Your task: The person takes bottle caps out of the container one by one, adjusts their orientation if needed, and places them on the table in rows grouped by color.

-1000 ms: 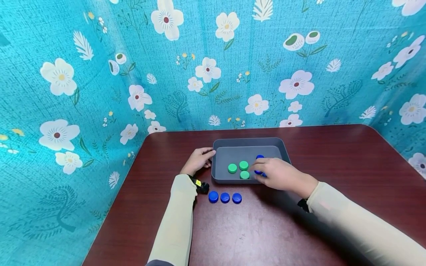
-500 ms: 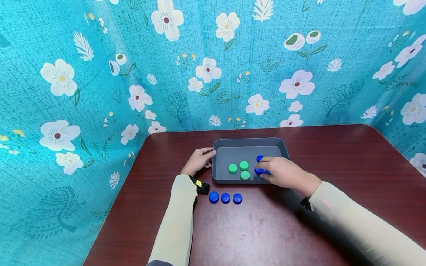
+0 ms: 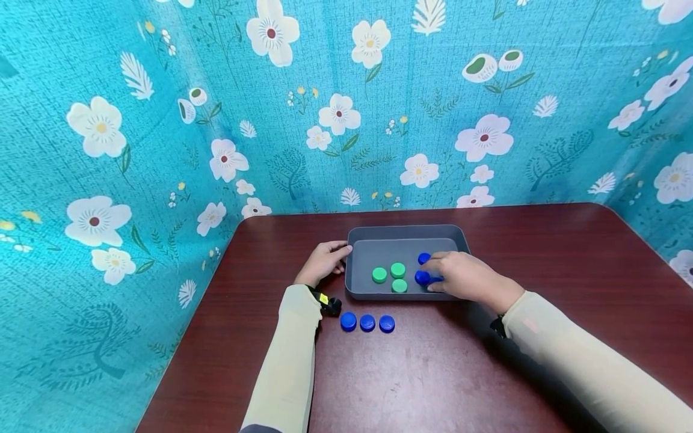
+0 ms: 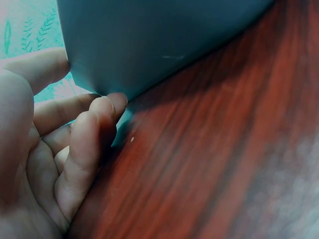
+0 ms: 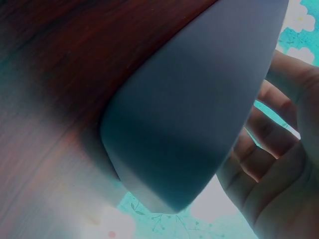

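Observation:
My left hand [image 3: 323, 263] holds the dark grey tray [image 3: 400, 231] at its left edge, thumb on the rim and fingers curled against the outer wall. In the left wrist view its fingertips meet the tray's lower corner. My right hand [image 3: 460, 276] reaches over the right side of the tray, its thumb and fingers around a blue bottle cap [image 3: 435, 279] partly hidden by them. Another blue cap [image 3: 421, 278] lies just left of the fingers, and a third blue cap [image 3: 424, 258] behind them. Several green caps [image 3: 397, 270] lie in the tray's middle.
Three more blue caps [image 3: 367, 323] stand in a row on the dark red table [image 3: 411, 373] in front of the tray. A turquoise flowered curtain [image 3: 346, 162] hangs behind and to the left of the table.
My right hand has shifted slightly to the right inside the tray, uncovering more of the blue cap left of its fingers. The left hand stays on the tray's edge.

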A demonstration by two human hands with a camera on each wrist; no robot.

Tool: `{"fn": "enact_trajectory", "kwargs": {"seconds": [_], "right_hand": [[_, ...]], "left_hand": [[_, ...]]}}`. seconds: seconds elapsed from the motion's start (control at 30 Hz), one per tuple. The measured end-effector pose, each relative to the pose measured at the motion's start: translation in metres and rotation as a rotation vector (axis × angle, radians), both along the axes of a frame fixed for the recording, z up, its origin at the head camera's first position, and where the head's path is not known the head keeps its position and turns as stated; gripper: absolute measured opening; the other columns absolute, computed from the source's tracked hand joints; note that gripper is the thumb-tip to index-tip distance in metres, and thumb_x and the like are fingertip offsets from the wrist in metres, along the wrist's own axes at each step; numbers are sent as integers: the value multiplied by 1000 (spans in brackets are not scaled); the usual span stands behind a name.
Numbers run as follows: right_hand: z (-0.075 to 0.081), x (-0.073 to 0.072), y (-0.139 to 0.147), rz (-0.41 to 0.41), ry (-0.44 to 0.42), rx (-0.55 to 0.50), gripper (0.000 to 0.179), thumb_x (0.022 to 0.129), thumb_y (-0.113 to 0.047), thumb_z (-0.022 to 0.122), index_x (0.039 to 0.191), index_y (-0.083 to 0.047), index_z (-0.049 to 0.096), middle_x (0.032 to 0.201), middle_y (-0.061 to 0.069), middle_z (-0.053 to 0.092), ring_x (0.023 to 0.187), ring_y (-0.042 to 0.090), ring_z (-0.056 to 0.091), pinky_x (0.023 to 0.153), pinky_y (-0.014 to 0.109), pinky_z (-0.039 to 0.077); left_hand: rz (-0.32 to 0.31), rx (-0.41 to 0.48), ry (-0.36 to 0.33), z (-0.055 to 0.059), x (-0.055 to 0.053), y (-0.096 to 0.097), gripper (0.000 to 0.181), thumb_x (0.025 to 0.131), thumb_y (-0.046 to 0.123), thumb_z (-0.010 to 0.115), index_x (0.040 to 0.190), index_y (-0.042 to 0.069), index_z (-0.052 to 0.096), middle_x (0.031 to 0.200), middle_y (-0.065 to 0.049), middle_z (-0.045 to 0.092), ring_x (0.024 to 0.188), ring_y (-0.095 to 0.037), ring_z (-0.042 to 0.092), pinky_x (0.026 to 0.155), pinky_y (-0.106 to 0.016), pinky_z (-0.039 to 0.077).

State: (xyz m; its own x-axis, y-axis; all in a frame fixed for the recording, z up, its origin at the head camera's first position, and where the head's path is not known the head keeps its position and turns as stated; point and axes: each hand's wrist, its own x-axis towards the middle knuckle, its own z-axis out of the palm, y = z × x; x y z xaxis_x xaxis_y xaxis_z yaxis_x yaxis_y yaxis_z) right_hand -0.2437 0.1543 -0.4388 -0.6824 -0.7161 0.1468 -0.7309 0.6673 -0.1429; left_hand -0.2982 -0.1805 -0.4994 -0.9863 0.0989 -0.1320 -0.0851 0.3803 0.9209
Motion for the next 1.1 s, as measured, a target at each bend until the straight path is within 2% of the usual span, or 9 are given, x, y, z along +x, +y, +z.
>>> {"fn": "enact_trajectory", "kwargs": {"seconds": [0.37, 0.6, 1.1], "right_hand": [[-12, 0, 0, -88, -43, 40, 46, 75, -26, 86, 118, -14, 72, 105, 8, 68, 92, 26, 66, 77, 45, 56], [-13, -2, 3, -68, -41, 53, 45, 75, -22, 86, 116, -12, 72, 101, 8, 68, 89, 26, 67, 75, 44, 56], [-8, -5, 3, -84, -71, 73, 38, 77, -13, 84, 114, -10, 73, 94, 7, 67, 84, 24, 66, 74, 44, 56]], "left_hand": [[-7, 10, -16, -4, 2, -3, 48, 94, 37, 65, 135, 12, 60, 92, -9, 66, 65, -22, 62, 60, -33, 55], [-4, 2, -8, -3, 3, -3, 46, 95, 36, 64, 135, 13, 60, 92, -9, 66, 65, -22, 62, 60, -32, 55], [3, 4, -5, -1, -1, -1, 48, 94, 38, 65, 134, 13, 60, 94, -8, 67, 66, -23, 63, 60, -33, 55]]}}
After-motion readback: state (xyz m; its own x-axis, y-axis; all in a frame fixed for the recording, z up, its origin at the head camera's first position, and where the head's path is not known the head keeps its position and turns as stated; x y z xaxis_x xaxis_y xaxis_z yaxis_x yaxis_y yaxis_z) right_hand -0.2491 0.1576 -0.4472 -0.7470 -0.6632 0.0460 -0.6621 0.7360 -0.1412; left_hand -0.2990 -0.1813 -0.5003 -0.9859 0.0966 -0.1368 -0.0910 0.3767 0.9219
